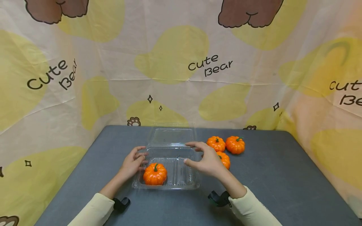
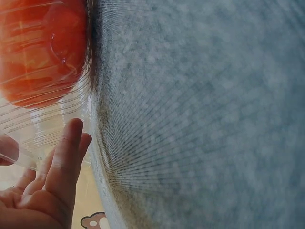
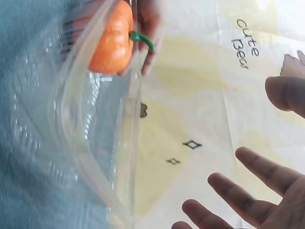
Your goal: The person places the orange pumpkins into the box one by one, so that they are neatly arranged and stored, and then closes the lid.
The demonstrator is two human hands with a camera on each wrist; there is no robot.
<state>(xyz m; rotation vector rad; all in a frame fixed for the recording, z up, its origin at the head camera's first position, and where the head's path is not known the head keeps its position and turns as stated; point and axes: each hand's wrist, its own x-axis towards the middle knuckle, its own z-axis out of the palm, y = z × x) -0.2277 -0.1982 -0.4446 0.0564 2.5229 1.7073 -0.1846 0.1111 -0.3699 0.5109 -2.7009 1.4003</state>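
Note:
A clear plastic container (image 1: pixel 185 171) lies on the grey table with its hinged lid (image 1: pixel 173 135) folded back flat. In its left compartment sits an orange toy pumpkin (image 1: pixel 155 174) with a green stem. My left hand (image 1: pixel 133 163) is at the container's left side; in the left wrist view its fingers (image 2: pixel 64 176) extend along the ribbed clear wall, thumb close to the rim. Over the container's right side, my right hand (image 1: pixel 207 158) is spread with nothing in it. The right wrist view shows its fingers (image 3: pixel 238 193) apart and the thumb extended, off the container wall.
Behind and right of my right hand are three more orange pumpkins: one at the back (image 1: pixel 216 143), one farther right (image 1: pixel 235 145), and one partly hidden by the hand (image 1: pixel 224 160). A patterned cloth (image 1: pixel 172 69) hangs behind the table (image 1: pixel 271 175).

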